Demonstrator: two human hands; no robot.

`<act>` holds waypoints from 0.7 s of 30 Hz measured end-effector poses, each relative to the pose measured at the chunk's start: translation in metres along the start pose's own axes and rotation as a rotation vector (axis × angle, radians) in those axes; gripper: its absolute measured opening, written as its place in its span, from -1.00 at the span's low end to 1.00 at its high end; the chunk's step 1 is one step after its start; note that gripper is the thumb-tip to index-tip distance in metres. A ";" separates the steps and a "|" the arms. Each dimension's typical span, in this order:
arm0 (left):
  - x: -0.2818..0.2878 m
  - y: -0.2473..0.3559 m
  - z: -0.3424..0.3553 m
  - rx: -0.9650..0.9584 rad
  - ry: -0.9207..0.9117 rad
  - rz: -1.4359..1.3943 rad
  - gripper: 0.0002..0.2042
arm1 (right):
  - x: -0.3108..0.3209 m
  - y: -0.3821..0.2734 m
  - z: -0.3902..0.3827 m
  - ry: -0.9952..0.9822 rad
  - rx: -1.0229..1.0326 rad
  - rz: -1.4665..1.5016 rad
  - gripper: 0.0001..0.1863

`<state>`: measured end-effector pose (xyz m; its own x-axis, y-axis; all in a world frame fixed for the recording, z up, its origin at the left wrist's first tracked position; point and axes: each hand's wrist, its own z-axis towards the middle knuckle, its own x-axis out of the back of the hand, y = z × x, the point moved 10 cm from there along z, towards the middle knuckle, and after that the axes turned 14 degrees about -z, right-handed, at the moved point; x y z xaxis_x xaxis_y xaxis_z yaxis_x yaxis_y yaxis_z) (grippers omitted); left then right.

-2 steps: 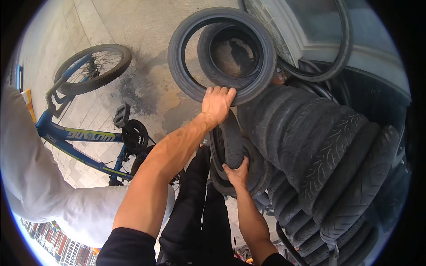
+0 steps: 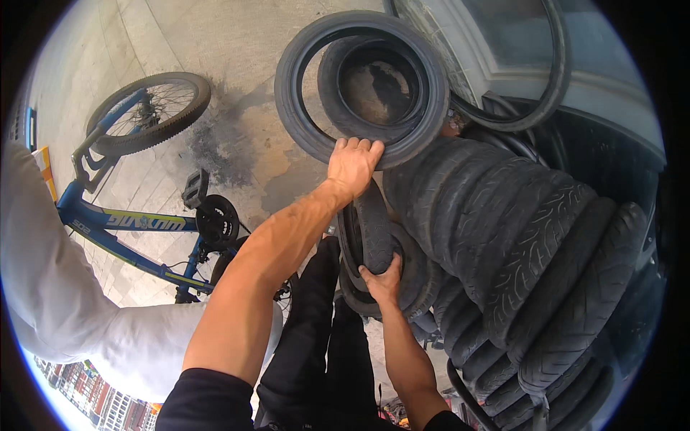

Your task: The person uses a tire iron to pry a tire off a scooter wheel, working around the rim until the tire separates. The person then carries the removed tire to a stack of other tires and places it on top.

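Observation:
My left hand [image 2: 352,167] is closed over the near rim of a smooth black tire [image 2: 293,97], which is tilted up. Through its opening shows another tire [image 2: 332,90] on the ground behind it. Lower down, my right hand [image 2: 384,280] grips a worn black tire [image 2: 375,223] with a narrow tread, thumb on one side; its fingers are partly hidden. That tire stands on edge in front of my legs, against further tires [image 2: 420,287] beneath it. Where its upper end lies, behind my left wrist, I cannot see.
A long row of stacked tires [image 2: 496,223] fills the right side. Beyond it a thin tire [image 2: 560,72] leans on a grey wall. To the left lies a blue bicycle [image 2: 136,219] with its wheel [image 2: 194,118] out. A person's grey-clad leg [image 2: 144,337] is close at my left.

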<state>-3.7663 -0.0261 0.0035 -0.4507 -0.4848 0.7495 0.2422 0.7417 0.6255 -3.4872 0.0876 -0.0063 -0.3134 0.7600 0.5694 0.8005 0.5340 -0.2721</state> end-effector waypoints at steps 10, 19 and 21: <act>-0.039 0.013 0.051 -0.131 0.019 0.123 -0.84 | -0.024 0.014 0.007 0.025 0.000 0.056 -0.04; -0.057 -0.003 0.056 -0.103 -0.043 0.208 -0.87 | -0.033 0.032 0.011 0.041 -0.018 0.085 -0.05; -0.053 -0.006 0.053 -0.103 -0.033 0.215 -0.89 | -0.032 0.033 0.011 0.051 -0.016 0.091 -0.06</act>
<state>-3.7890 0.0197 -0.0511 -0.4072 -0.3040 0.8613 0.4215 0.7740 0.4725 -3.4568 0.0851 -0.0422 -0.2126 0.7852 0.5815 0.8326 0.4571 -0.3128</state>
